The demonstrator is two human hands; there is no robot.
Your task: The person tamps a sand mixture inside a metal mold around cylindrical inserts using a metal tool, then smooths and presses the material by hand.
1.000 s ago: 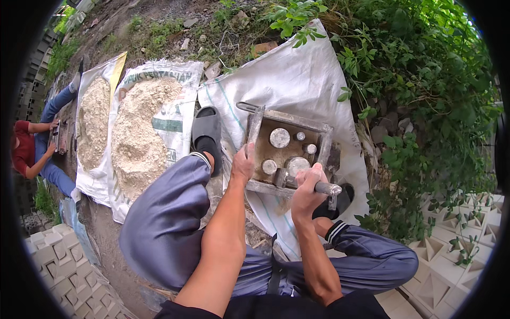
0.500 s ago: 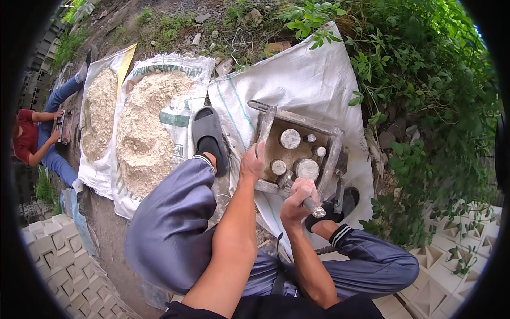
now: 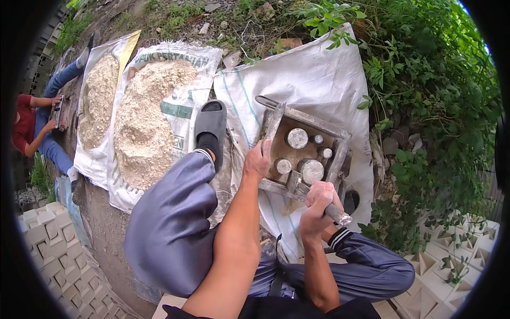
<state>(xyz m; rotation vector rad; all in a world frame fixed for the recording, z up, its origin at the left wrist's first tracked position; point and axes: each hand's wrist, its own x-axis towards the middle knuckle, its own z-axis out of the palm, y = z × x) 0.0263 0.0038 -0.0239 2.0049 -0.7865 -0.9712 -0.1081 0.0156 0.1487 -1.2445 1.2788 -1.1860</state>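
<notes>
A square, worn grey mould frame (image 3: 336, 173) rests on a white woven sack in front of me. Several pale, round-topped cylinders stand inside it, among them a large cylinder (image 3: 312, 171) near its lower right and another cylinder (image 3: 297, 139) near its far side. My left hand (image 3: 258, 159) is closed on the frame's left side bar (image 3: 272, 126). In my right hand (image 3: 320, 204) is the handle of a dusty hammer (image 3: 338, 214); its fingers are wrapped round it. The hammer's head lies at the frame's near edge, beside the large cylinder; whether it touches the edge, I cannot tell.
Two opened sacks hold heaps of pale powder (image 3: 143, 122) to the left. The white sack (image 3: 319, 69) spreads under the frame. At far left a person (image 3: 32, 127) sits handling a similar object. Leafy plants (image 3: 425, 95) crowd the right; patterned pale blocks (image 3: 58, 260) lie at lower left.
My right hand and the hammer have moved to the right, and more of the handle's end shows. My left hand stays on the frame's side bar. The whole view has shifted slightly.
</notes>
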